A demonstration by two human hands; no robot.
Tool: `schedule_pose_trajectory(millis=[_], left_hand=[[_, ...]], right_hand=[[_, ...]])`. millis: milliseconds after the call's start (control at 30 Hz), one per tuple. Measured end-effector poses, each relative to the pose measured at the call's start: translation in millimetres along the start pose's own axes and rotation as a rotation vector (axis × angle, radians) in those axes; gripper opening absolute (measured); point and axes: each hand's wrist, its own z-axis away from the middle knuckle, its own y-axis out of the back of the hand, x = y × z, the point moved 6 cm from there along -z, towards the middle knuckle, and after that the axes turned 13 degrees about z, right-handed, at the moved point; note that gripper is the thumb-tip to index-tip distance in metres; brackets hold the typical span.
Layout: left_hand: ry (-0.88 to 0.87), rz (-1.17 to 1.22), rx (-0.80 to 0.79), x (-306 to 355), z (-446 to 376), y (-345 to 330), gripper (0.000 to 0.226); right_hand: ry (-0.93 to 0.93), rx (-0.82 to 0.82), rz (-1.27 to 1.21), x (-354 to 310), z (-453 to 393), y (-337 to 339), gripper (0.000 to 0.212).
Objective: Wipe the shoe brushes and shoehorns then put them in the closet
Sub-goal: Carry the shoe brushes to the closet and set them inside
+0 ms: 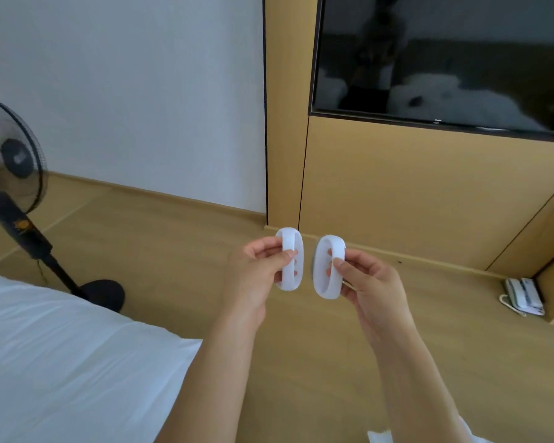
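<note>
Two white shoe brushes, left hand, right hand

Shoe brushes: two, both white ovals with loop handles, held side by side at the centre of the frame, the left brush and the right brush.
Hands: two, the left hand and the right hand, each gripping one brush, fingers through its loop.
Standing fans: one black fan at the left edge.
Televisions: one dark screen at upper right.
Telephones: one white telephone at lower right.
Beds: one white bed at lower left.
</note>
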Motion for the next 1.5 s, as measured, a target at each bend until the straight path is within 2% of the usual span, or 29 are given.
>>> schedule_pose_trajectory(millis=[200, 467, 700, 967, 1133, 1333, 1500], left_hand=[[-0.005, -0.003, -0.015, -2.7, -94.7, -8.8, 0.024], [-0.020, 0.006, -0.102, 22.2, -261.7, -27.0, 0.022], [-0.034, 0.033, -0.010, 63.0, -395.9, 2.4, 0.019], [-0.110, 0.016, 0.165, 93.3, -501.9, 64.6, 0.016], [-0.238, -0.018, 0.260, 123.3, -569.3, 102.1, 0.021], [-0.352, 0.032, 0.415, 168.4, -670.3, 134.1, 0.020], [-0.416, 0.051, 0.527, 216.9, -754.1, 149.6, 0.024]], right_hand=[[-0.008, -0.053, 0.023, -1.2, -95.4, -19.3, 0.017], [0.029, 0.010, 0.068, -31.6, -248.5, -60.9, 0.015], [0.068, -0.019, 0.131, -66.3, -376.5, -137.4, 0.014], [0.072, -0.202, 0.057, -67.4, -491.8, -242.8, 0.015], [0.107, -0.367, 0.019, -70.2, -569.8, -320.6, 0.016], [0.140, -0.576, 0.002, -91.5, -685.6, -415.5, 0.017], [0.158, -0.685, -0.039, -119.8, -776.0, -484.2, 0.018]])
